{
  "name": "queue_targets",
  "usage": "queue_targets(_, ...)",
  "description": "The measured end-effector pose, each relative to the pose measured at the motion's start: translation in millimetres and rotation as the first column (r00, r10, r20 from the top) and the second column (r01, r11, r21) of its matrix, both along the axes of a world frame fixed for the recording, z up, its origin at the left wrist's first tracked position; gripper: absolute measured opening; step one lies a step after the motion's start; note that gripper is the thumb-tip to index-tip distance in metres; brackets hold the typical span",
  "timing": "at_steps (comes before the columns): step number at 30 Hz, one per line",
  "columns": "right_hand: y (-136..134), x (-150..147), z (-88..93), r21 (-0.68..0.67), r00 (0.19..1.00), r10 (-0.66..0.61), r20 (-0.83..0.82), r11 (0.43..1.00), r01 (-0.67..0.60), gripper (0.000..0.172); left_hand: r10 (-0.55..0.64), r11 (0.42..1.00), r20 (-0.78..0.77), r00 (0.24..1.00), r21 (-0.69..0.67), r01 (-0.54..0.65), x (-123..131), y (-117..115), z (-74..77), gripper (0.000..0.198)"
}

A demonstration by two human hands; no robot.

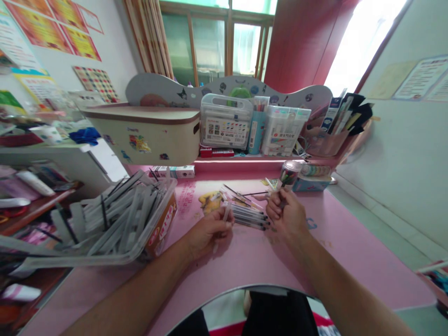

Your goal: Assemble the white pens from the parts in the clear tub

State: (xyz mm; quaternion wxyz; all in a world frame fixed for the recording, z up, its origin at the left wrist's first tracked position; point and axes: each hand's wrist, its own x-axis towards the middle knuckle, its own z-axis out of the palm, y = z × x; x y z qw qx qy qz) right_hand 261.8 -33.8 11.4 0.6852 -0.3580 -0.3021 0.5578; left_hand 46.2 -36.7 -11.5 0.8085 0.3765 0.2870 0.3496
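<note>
My left hand [213,228] is closed around a translucent pen barrel [227,211], which stands up tilted between thumb and fingers. Across from it, my right hand [286,211] is pinched shut; a thin dark pen refill [255,193] runs leftward from its fingers. Between the hands lies a row of clear pens [249,217] with dark ends, side by side on the pink desk [245,256]. Just behind them are a few loose thin refills [237,195]. A clear round jar [290,173] with dark small parts stands right behind my right hand.
At left, a clear plastic bin [154,224] is heaped with pen barrels and dark sticks. A lidded cream storage box [150,135], a marker case [227,122], a blue pen cup [257,128] and a pink holder [327,140] line the back shelf. A blue box [311,183] sits behind at right.
</note>
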Motion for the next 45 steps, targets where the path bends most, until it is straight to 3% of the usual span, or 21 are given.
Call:
queue_targets(2, -6.0, -13.7, -3.0, -0.012, 0.999, -0.031, -0.043, 0.999, 0.031, 0.029, 0.087, 0.996, 0.022, 0.996, -0.005, -0.087, 7.2, -2.4, 1.0, 0.037)
queue_targets(5, -13.7, -34.1, -9.9, -0.024, 0.999, 0.044, 0.011, 0.999, -0.044, 0.027, 0.160, 0.986, 0.099, 0.982, -0.063, -0.154, 15.9, -5.0, 2.3, 0.043)
queue_targets(9, -20.2, -45.8, -18.1, -0.059, 0.952, 0.273, 0.140, 0.962, -0.268, 0.025, 0.316, 0.937, 0.237, 0.919, -0.229, -0.263, 14.8, 0.4, 5.4, 0.020)
queue_targets(11, -22.6, -46.4, -19.1, -0.116, 0.902, 0.385, 0.194, 0.922, -0.369, 0.025, 0.391, 0.900, 0.225, 0.893, -0.298, -0.319, 9.7, 5.1, 8.0, 0.009)
queue_targets(12, -23.5, -46.0, -18.8, -0.138, 0.887, 0.418, 0.198, 0.907, -0.397, 0.024, 0.413, 0.884, 0.202, 0.888, -0.322, -0.339, 7.0, 6.9, 9.4, 0.013)
queue_targets(14, -23.9, -44.3, -17.1, -0.151, 0.891, 0.432, 0.135, 0.898, -0.413, 0.023, 0.421, 0.873, 0.163, 0.892, -0.341, -0.350, 3.3, 8.4, 11.7, 0.021)
queue_targets(17, -20.8, -39.5, -14.2, -0.127, 0.898, 0.436, -0.059, 0.889, -0.439, 0.019, 0.380, 0.877, 0.112, 0.918, -0.360, -0.319, 4.5, 5.0, 13.4, 0.017)
queue_targets(19, -17.7, -36.2, -14.1, -0.093, 0.885, 0.450, -0.120, 0.882, -0.461, 0.029, 0.352, 0.856, 0.025, 0.936, -0.412, -0.311, 9.2, 0.5, 13.6, 0.015)
queue_targets(21, -15.4, -34.1, -16.3, -0.062, 0.887, 0.455, -0.076, 0.886, -0.459, 0.038, 0.303, 0.840, -0.057, 0.951, -0.455, -0.295, 14.4, -3.9, 13.6, 0.019)
queue_targets(23, -15.0, -34.1, -20.2, -0.048, 0.903, 0.426, 0.060, 0.905, -0.424, 0.039, 0.238, 0.854, -0.067, 0.969, -0.461, -0.241, 18.3, -7.5, 13.0, 0.025)
queue_targets(25, -16.5, -35.7, -24.5, -0.015, 0.887, 0.343, 0.309, 0.934, -0.356, 0.036, 0.201, 0.870, -0.026, 0.979, -0.455, -0.191, 20.6, -9.9, 11.6, 0.033)
queue_targets(26, -17.9, -36.9, -26.4, 0.022, 0.846, 0.269, 0.461, 0.949, -0.314, 0.035, 0.205, 0.871, 0.001, 0.979, -0.455, -0.182, 21.4, -10.6, 10.6, 0.035)
queue_targets(28, -21.2, -40.1, -29.5, 0.126, 0.684, 0.104, 0.722, 0.952, -0.278, 0.036, 0.246, 0.864, 0.052, 0.968, -0.465, -0.194, 23.3, -11.4, 8.7, 0.037)
queue_targets(30, -24.7, -43.8, -31.8, 0.215, 0.515, -0.019, 0.857, 0.921, -0.325, 0.040, 0.300, 0.849, 0.085, 0.950, -0.479, -0.225, 25.6, -11.4, 7.8, 0.038)
queue_targets(33, -28.3, -48.4, -34.6, 0.279, 0.399, -0.096, 0.912, 0.858, -0.431, 0.049, 0.354, 0.823, 0.087, 0.931, -0.501, -0.266, 28.6, -10.9, 8.8, 0.036)
queue_targets(38, -29.1, -45.8, -32.3, 0.323, 0.406, -0.118, 0.906, 0.813, -0.484, 0.058, 0.363, 0.828, 0.078, 0.928, -0.484, -0.283, 28.8, -10.3, 10.1, 0.032)
queue_targets(42, -26.5, -35.7, -25.0, 0.372, 0.445, -0.217, 0.869, 0.880, -0.297, 0.052, 0.344, 0.859, -0.018, 0.939, -0.397, -0.323, 26.0, -9.7, 15.3, 0.021)
queue_targets(45, -23.7, -29.2, -23.1, 0.388, 0.440, -0.282, 0.853, 0.906, -0.172, 0.045, 0.345, 0.889, -0.127, 0.930, -0.273, -0.367, 22.1, -13.9, 32.4, 0.016)
